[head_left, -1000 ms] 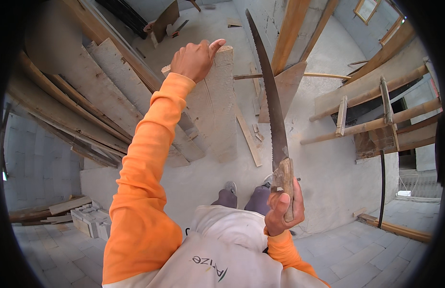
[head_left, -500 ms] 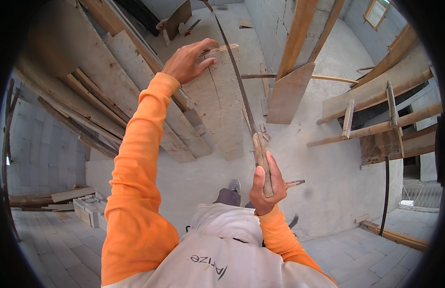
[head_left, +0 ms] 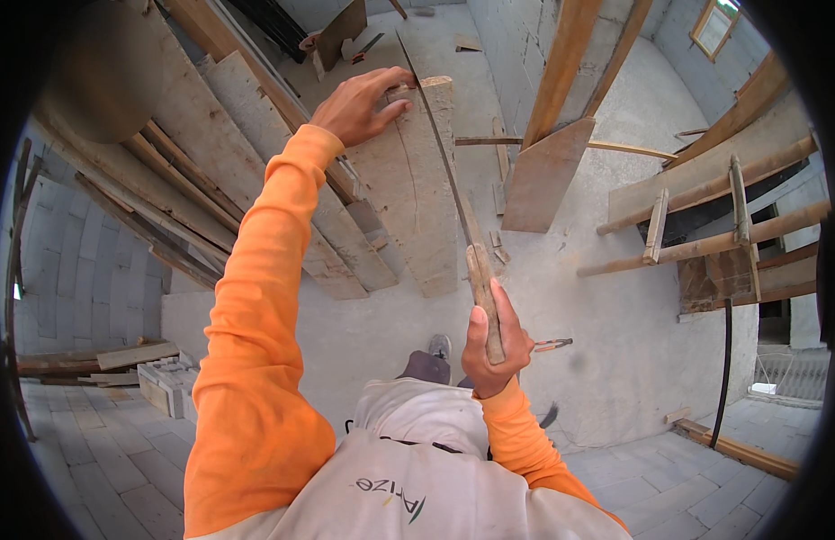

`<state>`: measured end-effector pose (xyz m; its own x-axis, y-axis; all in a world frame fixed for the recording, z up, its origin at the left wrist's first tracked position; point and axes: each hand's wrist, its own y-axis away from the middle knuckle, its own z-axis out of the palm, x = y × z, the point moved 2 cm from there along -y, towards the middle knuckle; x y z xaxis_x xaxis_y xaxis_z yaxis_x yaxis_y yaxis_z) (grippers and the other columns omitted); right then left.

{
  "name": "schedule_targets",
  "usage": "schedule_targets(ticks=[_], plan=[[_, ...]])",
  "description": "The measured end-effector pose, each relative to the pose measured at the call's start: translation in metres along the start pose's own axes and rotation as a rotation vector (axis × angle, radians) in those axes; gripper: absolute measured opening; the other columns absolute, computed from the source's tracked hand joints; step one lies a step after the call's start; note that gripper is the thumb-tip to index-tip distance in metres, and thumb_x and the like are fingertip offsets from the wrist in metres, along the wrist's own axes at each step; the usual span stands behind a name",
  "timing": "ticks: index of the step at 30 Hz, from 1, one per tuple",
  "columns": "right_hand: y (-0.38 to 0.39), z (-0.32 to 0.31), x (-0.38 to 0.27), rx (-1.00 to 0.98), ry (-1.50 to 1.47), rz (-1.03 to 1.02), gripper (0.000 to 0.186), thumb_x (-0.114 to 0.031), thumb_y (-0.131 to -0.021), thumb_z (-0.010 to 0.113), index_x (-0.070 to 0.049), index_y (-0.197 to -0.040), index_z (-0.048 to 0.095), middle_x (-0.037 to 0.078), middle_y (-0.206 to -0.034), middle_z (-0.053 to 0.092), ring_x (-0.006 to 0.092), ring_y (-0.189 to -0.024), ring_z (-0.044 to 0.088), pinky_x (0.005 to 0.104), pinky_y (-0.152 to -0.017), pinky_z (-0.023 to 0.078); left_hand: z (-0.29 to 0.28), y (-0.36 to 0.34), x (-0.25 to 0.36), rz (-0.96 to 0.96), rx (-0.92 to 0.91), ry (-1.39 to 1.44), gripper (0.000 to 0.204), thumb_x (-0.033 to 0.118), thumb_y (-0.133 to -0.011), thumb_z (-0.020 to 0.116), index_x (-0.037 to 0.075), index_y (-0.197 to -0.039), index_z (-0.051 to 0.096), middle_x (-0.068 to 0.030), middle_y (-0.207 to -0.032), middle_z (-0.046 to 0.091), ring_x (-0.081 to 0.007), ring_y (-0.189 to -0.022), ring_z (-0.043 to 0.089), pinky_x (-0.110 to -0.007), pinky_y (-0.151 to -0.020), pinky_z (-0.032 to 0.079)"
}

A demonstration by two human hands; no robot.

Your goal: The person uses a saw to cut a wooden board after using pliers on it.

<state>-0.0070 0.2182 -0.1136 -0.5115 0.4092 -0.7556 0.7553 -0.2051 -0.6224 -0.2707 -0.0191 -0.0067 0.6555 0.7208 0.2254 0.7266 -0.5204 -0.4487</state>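
A worn plank (head_left: 417, 180) leans upright before me, with a long crack down its face. My left hand (head_left: 363, 106) is hooked over its top end, fingers curled across the edge and thumb against the face. In my right hand (head_left: 496, 346) is the wooden handle of a handsaw (head_left: 446, 166), fingers wrapped round it. The thin dark blade slants up and away to the left, crossing the plank's top end just right of my left fingers. Whether its teeth touch the wood, I cannot tell.
More boards (head_left: 255, 153) lean in a stack on the left. A short panel (head_left: 548, 175) leans on a timber-framed column ahead. Pliers-like tool (head_left: 552, 344) lies on the floor by my right hand. Poles with crosspieces (head_left: 705, 243) stand at right, concrete blocks (head_left: 164, 387) at lower left.
The saw has shifted a little left, its blade now nearer my left fingers, and my right hand moved slightly left and up with it. My left hand stays on the plank's top.
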Motion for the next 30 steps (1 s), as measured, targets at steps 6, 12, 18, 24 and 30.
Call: schedule_targets(ticks=[6,12,18,24,30], plan=[[-0.001,0.000,0.001,-0.013,0.011,-0.002,0.040,-0.003,-0.090,0.070,0.011,-0.126,0.063,0.023,-0.102,0.076,0.0229,-0.070,0.075,0.0292,-0.064,0.057,0.002,-0.002,-0.005,-0.003,0.012,-0.026,0.035,0.022,-0.096,0.071,0.003,-0.124,0.063,-0.0153,-0.123,0.069,-0.0356,-0.111,0.066,-0.042,-0.097,0.053],[-0.008,0.009,0.005,0.002,-0.032,-0.016,0.041,-0.001,-0.088,0.071,0.011,-0.126,0.063,0.022,-0.100,0.076,0.0213,-0.065,0.073,0.0291,-0.062,0.056,0.002,-0.006,-0.010,-0.020,0.002,-0.033,0.035,0.022,-0.096,0.071,0.003,-0.124,0.064,-0.0148,-0.122,0.070,-0.0359,-0.111,0.066,-0.042,-0.097,0.052],[-0.011,0.007,0.003,-0.004,-0.010,-0.058,0.042,0.001,-0.087,0.072,0.012,-0.126,0.063,0.022,-0.099,0.076,0.0207,-0.064,0.072,0.0284,-0.061,0.056,0.003,-0.007,-0.008,-0.041,-0.009,-0.051,0.035,0.022,-0.096,0.070,0.003,-0.125,0.064,-0.0155,-0.121,0.069,-0.0363,-0.110,0.066,-0.042,-0.096,0.052],[-0.017,0.008,0.003,-0.028,-0.042,-0.022,0.041,0.001,-0.087,0.072,0.013,-0.125,0.063,0.022,-0.099,0.076,0.0199,-0.063,0.072,0.0281,-0.059,0.055,0.005,-0.007,-0.013,-0.003,0.045,-0.078,0.027,0.026,-0.096,0.066,0.014,-0.121,0.064,-0.0089,-0.119,0.071,-0.0345,-0.105,0.068,-0.043,-0.091,0.056],[-0.009,0.001,0.004,-0.040,-0.021,-0.013,0.042,0.000,-0.087,0.072,0.013,-0.126,0.063,0.022,-0.098,0.076,0.0184,-0.060,0.070,0.0275,-0.057,0.055,0.003,-0.009,-0.010,-0.034,0.024,-0.048,0.033,0.021,-0.095,0.070,0.002,-0.122,0.064,-0.0158,-0.118,0.070,-0.0365,-0.109,0.067,-0.042,-0.094,0.052]])
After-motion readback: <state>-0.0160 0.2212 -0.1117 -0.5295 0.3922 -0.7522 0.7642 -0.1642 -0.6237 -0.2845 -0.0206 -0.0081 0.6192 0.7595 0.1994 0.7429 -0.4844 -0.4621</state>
